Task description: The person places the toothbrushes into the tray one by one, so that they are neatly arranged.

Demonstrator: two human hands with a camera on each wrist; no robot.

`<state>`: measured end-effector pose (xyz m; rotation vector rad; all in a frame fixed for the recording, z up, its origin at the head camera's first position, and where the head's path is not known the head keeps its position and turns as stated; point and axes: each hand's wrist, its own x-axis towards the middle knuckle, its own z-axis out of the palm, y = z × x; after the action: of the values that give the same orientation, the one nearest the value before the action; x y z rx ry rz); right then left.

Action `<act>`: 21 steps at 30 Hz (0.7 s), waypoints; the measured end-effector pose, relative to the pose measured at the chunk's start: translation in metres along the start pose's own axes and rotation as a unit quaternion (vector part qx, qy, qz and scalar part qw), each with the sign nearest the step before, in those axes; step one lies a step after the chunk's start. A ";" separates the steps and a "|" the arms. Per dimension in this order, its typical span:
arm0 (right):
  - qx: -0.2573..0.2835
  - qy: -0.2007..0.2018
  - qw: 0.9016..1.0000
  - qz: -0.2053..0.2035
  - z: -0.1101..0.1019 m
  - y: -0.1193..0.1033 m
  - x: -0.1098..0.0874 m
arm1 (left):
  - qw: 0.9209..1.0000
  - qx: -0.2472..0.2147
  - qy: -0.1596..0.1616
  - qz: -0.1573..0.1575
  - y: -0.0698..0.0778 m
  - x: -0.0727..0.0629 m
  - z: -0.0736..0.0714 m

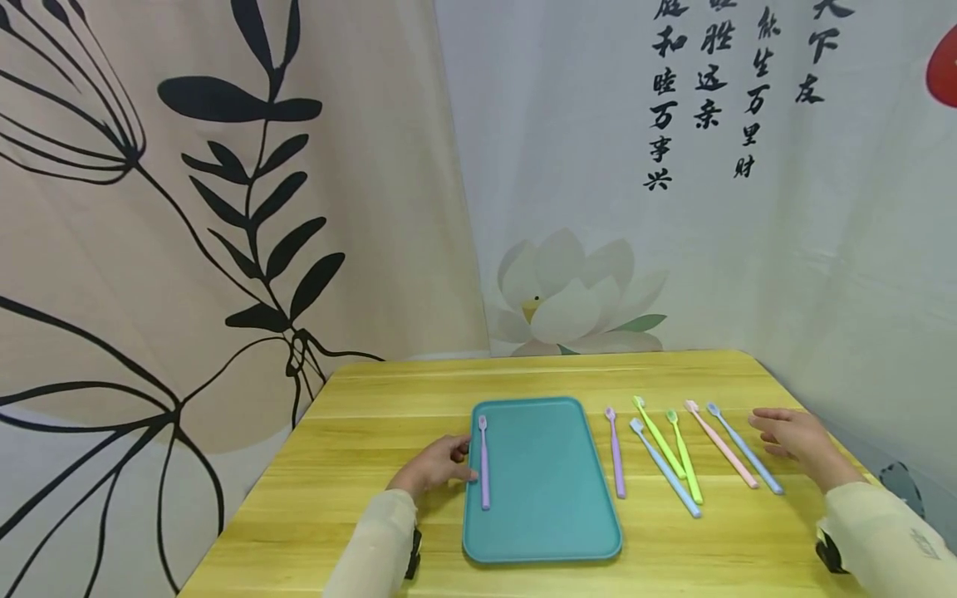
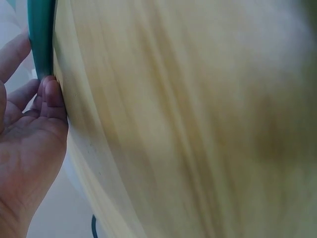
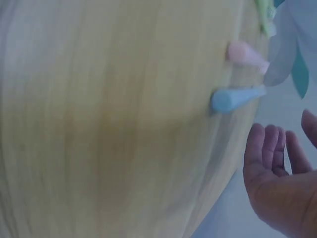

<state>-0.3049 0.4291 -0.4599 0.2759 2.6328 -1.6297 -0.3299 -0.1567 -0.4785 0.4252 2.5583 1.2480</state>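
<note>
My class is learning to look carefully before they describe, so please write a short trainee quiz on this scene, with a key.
1. Count: how many toothbrushes lie directly on the table, off the tray?

2. True or false: the left hand touches the tray's edge.

3. Multiple choice: what colour is the toothbrush nearest the right hand?
A) pink
B) blue
C) purple

Key:
1. Six.
2. True.
3. B: a blue toothbrush lies nearest, and the hand is not touching it.
</note>
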 end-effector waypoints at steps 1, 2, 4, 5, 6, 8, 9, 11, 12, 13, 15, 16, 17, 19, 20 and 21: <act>-0.005 -0.004 1.000 0.000 -0.001 0.002 0.001 | 1.000 0.001 0.000 0.000 0.000 0.000 0.000; -0.007 -0.009 1.000 0.001 -0.003 0.004 0.002 | 1.000 0.002 -0.001 -0.001 0.000 0.000 0.000; -0.010 -0.018 1.000 0.004 -0.004 0.008 0.003 | 1.000 0.003 -0.001 -0.003 0.001 0.000 0.000; -0.012 -0.022 1.000 0.004 -0.005 0.009 0.004 | 1.000 0.003 0.000 -0.004 0.001 -0.001 0.000; -0.014 -0.025 1.000 0.004 -0.005 0.011 0.005 | 1.000 0.003 0.000 -0.005 0.001 -0.001 0.000; -0.018 -0.034 0.999 0.005 -0.006 0.013 0.006 | 1.000 0.001 0.000 -0.006 0.001 0.000 0.000; -0.019 -0.038 0.999 0.004 -0.006 0.014 0.007 | 1.000 0.000 0.000 -0.005 0.000 0.000 0.000; -0.024 -0.047 0.999 0.002 -0.006 0.014 0.007 | 1.000 -0.001 -0.001 -0.005 0.000 0.000 0.000; -0.026 -0.048 0.998 0.002 -0.005 0.015 0.008 | 1.000 -0.002 -0.001 -0.004 0.000 0.000 0.000; -0.027 -0.052 0.998 0.002 -0.005 0.015 0.008 | 1.000 -0.002 -0.001 -0.003 -0.001 0.000 0.000; -0.026 -0.058 0.998 0.004 -0.004 0.014 0.008 | 1.000 -0.003 -0.002 -0.001 -0.002 0.000 0.000; -0.024 -0.060 0.998 0.004 -0.004 0.014 0.008 | 1.000 -0.002 -0.002 0.000 -0.002 0.000 0.000; -0.021 -0.062 0.998 0.006 -0.003 0.014 0.008 | 1.000 -0.003 -0.002 0.001 -0.002 0.000 0.000; -0.010 -0.069 0.997 0.010 -0.001 0.014 0.008 | 1.000 -0.004 -0.002 0.001 -0.003 0.000 0.001; -0.006 -0.075 0.997 0.010 -0.001 0.014 0.008 | 1.000 -0.005 -0.002 0.001 -0.004 0.000 0.001; -0.001 -0.076 0.997 0.012 0.000 0.015 0.008 | 1.000 -0.006 -0.002 0.000 -0.004 0.000 0.001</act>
<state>-0.3106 0.4365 -0.4740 0.1752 2.5082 -1.5738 -0.3300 -0.1582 -0.4823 0.4258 2.5471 1.2604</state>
